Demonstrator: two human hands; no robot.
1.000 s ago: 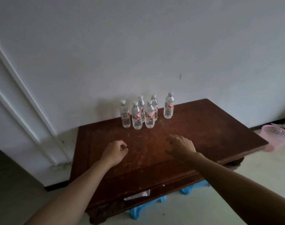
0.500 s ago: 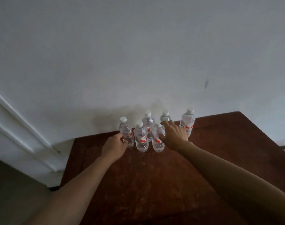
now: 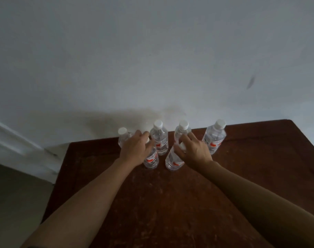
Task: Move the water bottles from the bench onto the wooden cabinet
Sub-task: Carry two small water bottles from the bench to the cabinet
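White wall (image 3: 152,51) behind, brown wooden top (image 3: 170,203) below, six water bottles (image 3: 159,140) standing clustered at its far edge. Left hand (image 3: 134,149) curls round the front-left bottle (image 3: 151,160) near its cap; right hand (image 3: 195,149) wraps the front-right bottle (image 3: 173,161).

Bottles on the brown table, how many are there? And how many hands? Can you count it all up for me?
Water bottles: 6 (the left hand grips the front-left bottle, the right hand grips the front-right bottle)
Hands: 2
Brown wooden table: 1
Total: 9
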